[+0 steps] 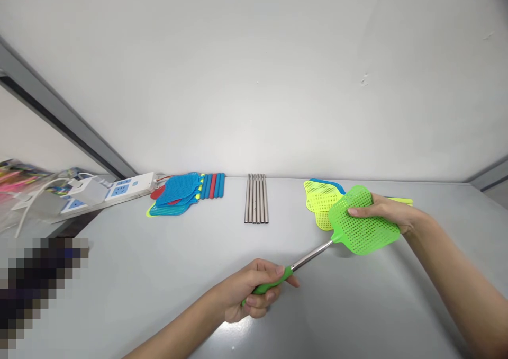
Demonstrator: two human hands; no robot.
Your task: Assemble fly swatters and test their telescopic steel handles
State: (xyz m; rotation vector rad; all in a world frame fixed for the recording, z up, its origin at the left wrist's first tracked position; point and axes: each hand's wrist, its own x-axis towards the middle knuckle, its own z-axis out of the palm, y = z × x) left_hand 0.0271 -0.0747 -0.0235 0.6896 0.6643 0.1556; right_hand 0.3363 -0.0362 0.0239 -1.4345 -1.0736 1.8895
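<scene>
The left hand (254, 285) is gripping the green handle (268, 286), the right hand (387, 212) is pinching the green mesh swatter head (361, 233), and a sideways tug could be bending the metal rod (312, 255)!

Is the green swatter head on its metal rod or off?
On: the green swatter head meets its metal rod, no gap showing.

Right hand (379, 211): most fingers hidden behind green swatter head (363, 229), which also part-covers the swatters (319, 196) at right. Left hand (248, 285) part-covers green handle (270, 287). Left forearm (186, 324) cut off at bottom edge. Bagged items (19, 184), left edge: blurred, cut off. Lower-left patch (35, 290) pixelated, contents unclear.
</scene>
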